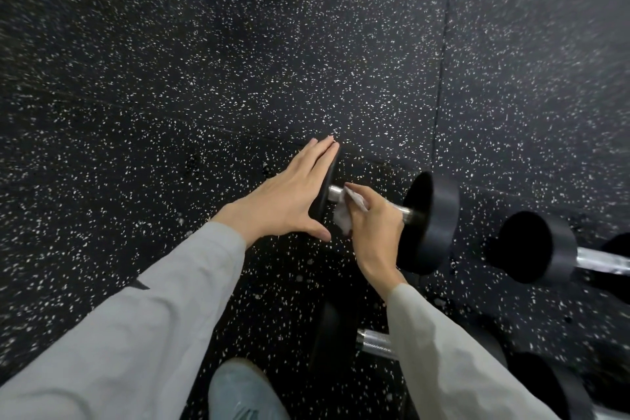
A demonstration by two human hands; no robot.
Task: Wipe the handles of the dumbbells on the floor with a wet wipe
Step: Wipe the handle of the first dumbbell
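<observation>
Head view: on the speckled floor (238, 78), the dumbbell (430, 222) being cleaned lies just right of centre. The left hand (289, 196) lies flat, fingers released and straight, pressed against the outer face of its left weight plate (328, 186) to steady it. The right hand (370, 227) is clenched around the chrome handle (335, 193), fingers grasping a white wet wipe (342, 218) bunched against the bar near the left plate.

A second dumbbell (542, 247) rests at 3 o'clock, well apart from the first, and a third dumbbell (373, 343) at 6 o'clock, partly hidden by the right sleeve (453, 361). A pale shoe (242, 392) shows at the bottom edge.

The step in hand looks like wiping the first handle. Next would probably be sliding the wipe along toward the right plate, twisting around the bar so its underside is covered, with the left hand stopping any roll, then moving to the other handles
</observation>
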